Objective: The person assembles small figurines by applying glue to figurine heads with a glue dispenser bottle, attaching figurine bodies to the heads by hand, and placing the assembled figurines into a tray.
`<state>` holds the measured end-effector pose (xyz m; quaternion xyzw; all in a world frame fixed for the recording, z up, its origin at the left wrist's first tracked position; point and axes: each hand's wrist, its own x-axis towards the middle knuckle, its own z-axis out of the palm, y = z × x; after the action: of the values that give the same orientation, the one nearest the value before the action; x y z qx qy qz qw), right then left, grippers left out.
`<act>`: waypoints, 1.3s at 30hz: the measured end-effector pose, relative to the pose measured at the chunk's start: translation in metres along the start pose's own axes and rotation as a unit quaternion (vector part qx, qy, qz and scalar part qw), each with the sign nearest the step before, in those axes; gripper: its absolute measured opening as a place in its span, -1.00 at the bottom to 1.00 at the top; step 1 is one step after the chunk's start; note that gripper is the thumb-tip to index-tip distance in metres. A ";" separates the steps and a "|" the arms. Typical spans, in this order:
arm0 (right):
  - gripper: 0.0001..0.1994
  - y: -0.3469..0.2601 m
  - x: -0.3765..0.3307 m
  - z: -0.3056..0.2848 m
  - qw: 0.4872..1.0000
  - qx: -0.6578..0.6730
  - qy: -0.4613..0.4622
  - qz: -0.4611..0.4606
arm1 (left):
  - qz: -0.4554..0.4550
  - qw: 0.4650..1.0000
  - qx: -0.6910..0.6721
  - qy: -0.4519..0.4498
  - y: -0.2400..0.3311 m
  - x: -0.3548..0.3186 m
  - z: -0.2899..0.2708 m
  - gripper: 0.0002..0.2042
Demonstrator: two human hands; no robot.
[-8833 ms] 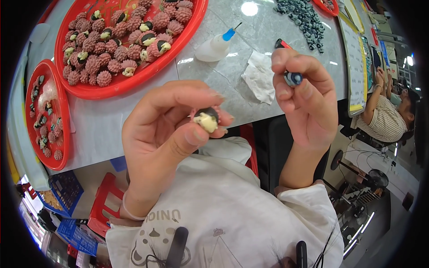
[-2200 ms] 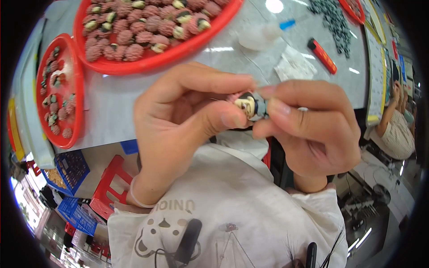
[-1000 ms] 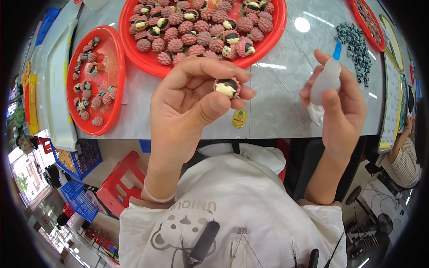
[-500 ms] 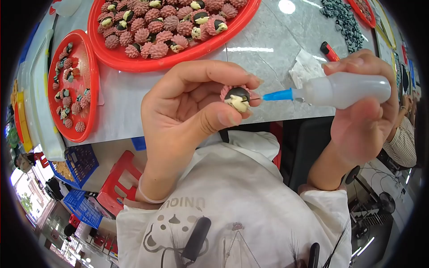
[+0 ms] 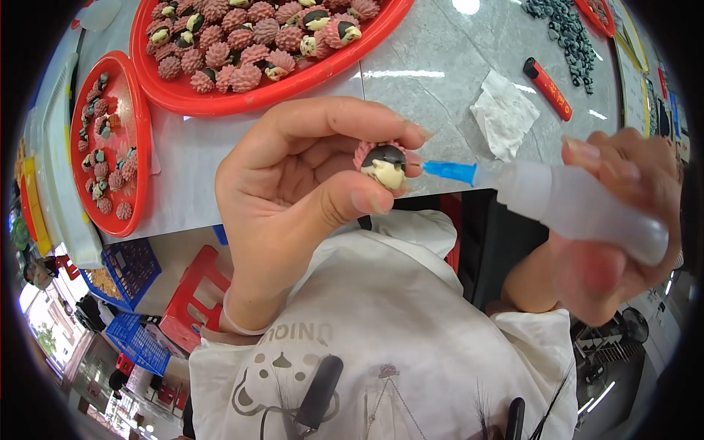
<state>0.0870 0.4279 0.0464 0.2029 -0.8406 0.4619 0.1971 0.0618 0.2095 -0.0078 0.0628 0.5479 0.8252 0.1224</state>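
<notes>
Between the thumb and fingertips of my left hand (image 5: 286, 176) is a small figurine (image 5: 384, 166), with a pink ridged back, a dark band and a cream-coloured front. My right hand (image 5: 623, 213) grips a translucent white squeeze bottle (image 5: 579, 202), tilted with its base lower than its neck. A blue needle tip (image 5: 449, 171) on the bottle points left at the figurine. The needle's fine end is too thin to tell whether it touches the piece.
A large red tray (image 5: 213, 107) heaped with similar pink pieces lies ahead. A smaller red tray (image 5: 138, 198) with several pieces stands at the left. Right of centre are a crumpled tissue (image 5: 503, 116) and a red-and-black lighter (image 5: 548, 89). Dark grey pieces (image 5: 568, 44) lie beyond.
My right hand has moved right and down, tilting the bottle and drawing the needle tip slightly back from the figurine. My left hand, still holding the figurine, has shifted slightly left.
</notes>
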 end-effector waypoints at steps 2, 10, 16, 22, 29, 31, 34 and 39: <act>-0.40 -0.003 -0.001 0.002 0.999 -0.039 0.003 -0.017 | 0.005 1.000 0.004 -0.006 -0.001 0.000 0.000 -0.56; -0.47 0.006 -0.004 -0.010 0.997 0.066 -0.001 0.026 | 0.035 0.999 0.000 -0.025 -0.006 -0.001 -0.001 -0.58; -0.55 0.016 0.000 -0.008 0.978 0.194 -0.010 0.075 | 0.062 0.997 0.003 -0.035 -0.006 -0.001 -0.004 -0.56; -0.73 0.048 0.006 0.029 0.979 0.153 0.081 0.106 | 0.040 0.999 0.002 -0.015 -0.007 -0.002 0.002 -0.53; -0.65 0.066 0.017 0.063 0.995 -0.001 0.035 0.098 | 0.035 0.999 -0.003 -0.005 -0.006 -0.002 0.005 -0.50; -0.66 0.060 0.015 0.057 0.993 -0.021 0.036 0.107 | 0.047 0.999 -0.001 -0.004 -0.006 -0.001 0.006 -0.50; -0.72 0.041 0.006 0.039 0.995 -0.042 0.081 0.048 | 0.012 1.000 -0.007 -0.008 -0.006 0.001 0.012 -0.50; -0.76 0.023 0.013 0.058 0.989 0.068 -0.082 -0.100 | -0.024 1.000 -0.014 0.004 -0.002 0.002 0.018 -0.54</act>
<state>0.0559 0.3875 0.0080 0.3363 -0.7959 0.4777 0.1589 0.0645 0.2270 -0.0029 0.0446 0.5378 0.8300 0.1408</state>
